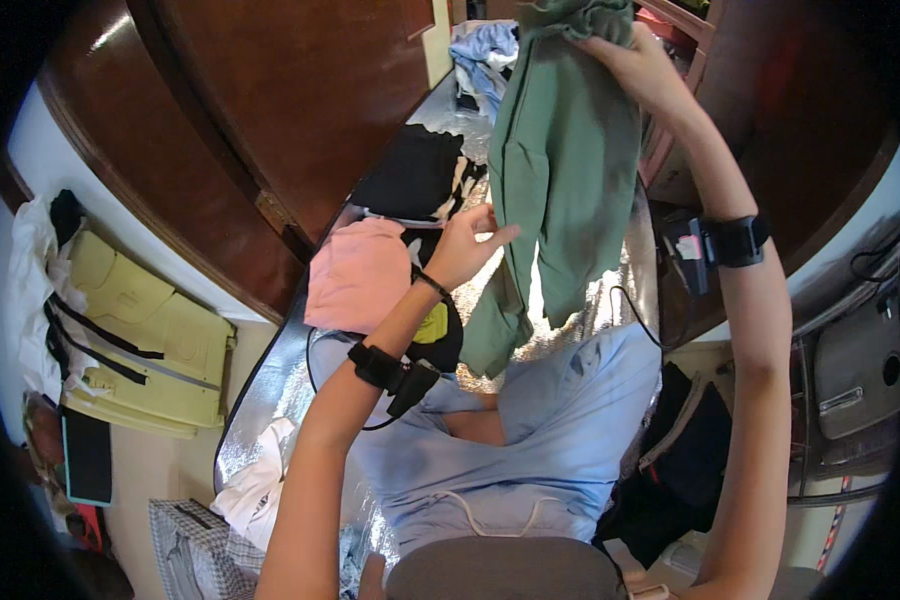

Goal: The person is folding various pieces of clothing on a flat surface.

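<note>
A pair of green trousers (570,165) hangs in front of me, its gathered waistband at the top and its legs trailing down. My right hand (637,64) grips the waistband, whose upper edge runs out of view. Beside the left trouser leg is my left hand (469,244), thumb and fingers apart, the thumb tip overlapping the cloth's edge; I cannot tell whether it touches. Left of that hand lies a folded pink garment (360,274), and farther off are folded black clothes (409,172).
I sit cross-legged on a silvery foil mat (266,405). A yellow-green suitcase (150,322) lies at left, near a checked fabric bag (195,551) and white cloth (259,480). Brown wooden doors (285,90) flank the mat. Dark clothing (682,457) lies at right; more clothes (487,56) lie ahead.
</note>
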Motion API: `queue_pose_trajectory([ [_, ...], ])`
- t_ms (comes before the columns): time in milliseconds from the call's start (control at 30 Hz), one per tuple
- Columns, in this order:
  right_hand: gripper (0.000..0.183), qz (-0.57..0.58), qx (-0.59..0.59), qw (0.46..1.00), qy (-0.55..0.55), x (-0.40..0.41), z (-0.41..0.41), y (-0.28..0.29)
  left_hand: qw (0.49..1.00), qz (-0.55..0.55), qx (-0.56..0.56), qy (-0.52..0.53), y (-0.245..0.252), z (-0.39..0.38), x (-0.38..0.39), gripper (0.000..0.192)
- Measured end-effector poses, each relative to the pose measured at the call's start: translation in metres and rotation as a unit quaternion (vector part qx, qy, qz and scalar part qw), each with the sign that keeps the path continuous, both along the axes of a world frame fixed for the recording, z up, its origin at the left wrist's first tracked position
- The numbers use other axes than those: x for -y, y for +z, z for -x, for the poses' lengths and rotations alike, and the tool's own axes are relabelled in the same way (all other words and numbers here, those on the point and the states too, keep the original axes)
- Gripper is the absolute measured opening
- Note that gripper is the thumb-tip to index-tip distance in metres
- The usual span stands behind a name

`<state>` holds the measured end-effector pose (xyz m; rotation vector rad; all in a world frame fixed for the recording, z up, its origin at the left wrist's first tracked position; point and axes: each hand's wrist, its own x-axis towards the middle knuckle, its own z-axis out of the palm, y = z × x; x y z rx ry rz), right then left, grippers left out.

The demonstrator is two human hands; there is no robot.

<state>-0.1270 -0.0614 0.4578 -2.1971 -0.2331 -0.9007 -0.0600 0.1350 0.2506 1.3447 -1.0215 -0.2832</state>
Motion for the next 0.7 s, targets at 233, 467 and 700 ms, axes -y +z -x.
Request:
queue_pose_trajectory([
  [233, 0.022, -0.045, 0.053, 0.998, -0.012, 0.003, 0.046, 0.045, 0.979, 0.09, 0.079, 0.162, 0.024, -0.034, 0.041, 0.027],
  [467, 0.044, -0.138, 0.021, 0.983, -0.116, 0.078, 0.068, 0.037, 0.948, -0.027, 0.288, 0.132, 0.161, -0.028, -0.025, 0.043],
  [700, 0.038, -0.13, -0.023, 0.985, -0.111, 0.101, 0.061, 0.039, 0.946, -0.322, 0.041, 0.017, 0.07, -0.087, -0.057, 0.035],
])
